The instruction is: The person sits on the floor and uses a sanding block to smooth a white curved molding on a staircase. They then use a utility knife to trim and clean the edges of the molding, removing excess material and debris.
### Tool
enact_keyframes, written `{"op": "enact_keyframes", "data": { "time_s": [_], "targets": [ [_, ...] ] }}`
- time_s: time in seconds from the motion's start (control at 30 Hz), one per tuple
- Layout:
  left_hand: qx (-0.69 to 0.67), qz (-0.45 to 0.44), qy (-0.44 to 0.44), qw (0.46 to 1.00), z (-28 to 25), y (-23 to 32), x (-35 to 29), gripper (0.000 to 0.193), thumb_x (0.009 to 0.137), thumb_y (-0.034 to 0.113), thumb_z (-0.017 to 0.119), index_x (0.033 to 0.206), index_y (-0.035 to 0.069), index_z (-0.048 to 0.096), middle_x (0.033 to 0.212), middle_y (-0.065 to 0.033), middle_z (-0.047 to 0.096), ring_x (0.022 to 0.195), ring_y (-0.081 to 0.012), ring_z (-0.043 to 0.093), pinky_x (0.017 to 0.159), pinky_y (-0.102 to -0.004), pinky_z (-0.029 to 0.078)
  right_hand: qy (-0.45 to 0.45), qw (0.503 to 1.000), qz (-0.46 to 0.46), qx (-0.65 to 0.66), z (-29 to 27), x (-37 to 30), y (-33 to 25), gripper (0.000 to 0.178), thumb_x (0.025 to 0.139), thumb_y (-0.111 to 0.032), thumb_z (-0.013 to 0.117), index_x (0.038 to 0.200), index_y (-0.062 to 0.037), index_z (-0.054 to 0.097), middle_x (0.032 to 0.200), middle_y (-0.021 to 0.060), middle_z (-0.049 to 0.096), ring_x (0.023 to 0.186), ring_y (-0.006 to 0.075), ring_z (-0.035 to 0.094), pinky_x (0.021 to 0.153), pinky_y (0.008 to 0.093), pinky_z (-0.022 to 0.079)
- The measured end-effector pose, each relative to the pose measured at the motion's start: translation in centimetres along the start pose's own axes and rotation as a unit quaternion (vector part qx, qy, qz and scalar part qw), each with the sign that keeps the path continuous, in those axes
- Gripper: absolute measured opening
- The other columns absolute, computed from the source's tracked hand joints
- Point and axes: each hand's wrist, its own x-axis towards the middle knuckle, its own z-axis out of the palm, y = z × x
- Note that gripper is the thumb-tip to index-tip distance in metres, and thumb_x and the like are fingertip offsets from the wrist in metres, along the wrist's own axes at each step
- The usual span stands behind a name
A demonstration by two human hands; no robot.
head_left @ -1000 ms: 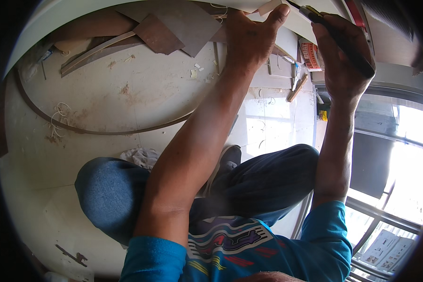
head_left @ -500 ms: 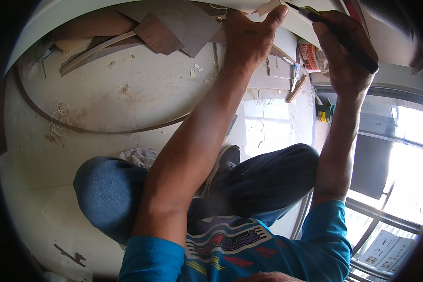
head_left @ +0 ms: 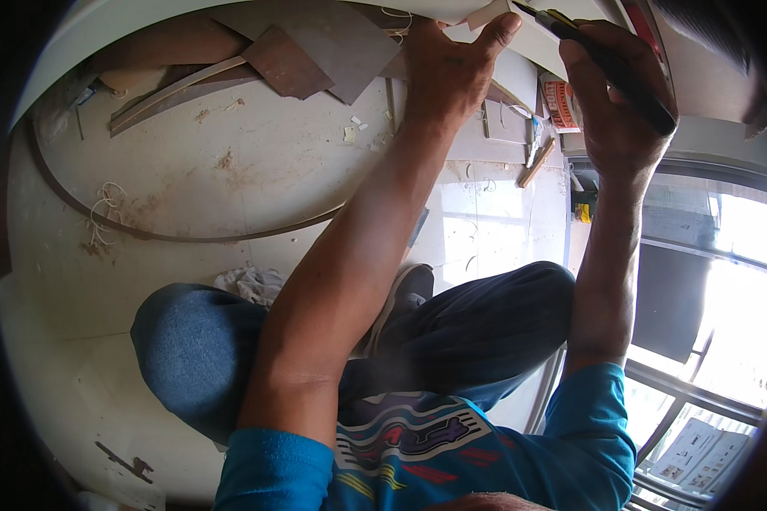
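At the top of the head view, my right hand is wrapped round a black utility knife with a yellow detail near its front. Its tip points up and left, close to my left thumb. My left hand is raised to a white curved panel, its thumb extended along a small pale strip. The strip sits between that thumb and the other fingers, which are partly hidden. Whether the blade touches the strip or the panel is too small to tell.
Brown and grey sheet offcuts are piled at the upper left. A long curved brown strip lies on the pale floor among shavings. A short wooden stick and a red-and-white package lie right of my left forearm. A window stands at right.
My right hand and the knife have shifted slightly left, with the knife tip moving a little toward my left thumb. My left hand stays almost in place.
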Motion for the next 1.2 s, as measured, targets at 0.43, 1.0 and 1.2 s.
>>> {"op": "enact_keyframes", "data": {
  "time_s": [0.43,1.0,1.2],
  "targets": [
    [0.020,0.008,-0.019,1.000,-0.4,-0.3,0.2,0.050,0.097,0.024,0.087,0.127,-0.010,0.068,0.121,-0.0208,0.074,0.109,-0.0276,0.069,0.095,-0.0400,0.055,-0.033,0.998,0.034,-0.035,-1.0,1.1,-3.1,0.028,0.093,-0.012,0.087,0.119,-0.0033,0.080,0.110,0.0091,0.082,0.096,0.0199,0.080,0.087,0.0334,0.065],
    [0.016,-0.004,0.006,1.000,-0.1,0.4,0.0,0.046,0.095,0.021,0.087,0.126,-0.009,0.071,0.123,-0.0209,0.075,0.114,-0.0294,0.069,0.101,-0.0412,0.053,0.036,0.998,-0.043,-0.034,0.1,-0.9,-1.7,0.027,0.091,-0.014,0.089,0.115,-0.0062,0.080,0.104,0.0057,0.084,0.094,0.0193,0.083,0.083,0.0312,0.068],
    [0.017,0.001,-0.001,1.000,0.0,0.6,0.1,0.046,0.095,0.022,0.086,0.127,-0.008,0.071,0.124,-0.0208,0.075,0.115,-0.0298,0.069,0.102,-0.0415,0.053,0.053,0.999,-0.004,0.011,0.4,-1.8,-1.2,0.028,0.091,-0.015,0.090,0.116,-0.0069,0.080,0.104,0.0060,0.083,0.094,0.0175,0.082,0.082,0.0299,0.067]
  ]
}}
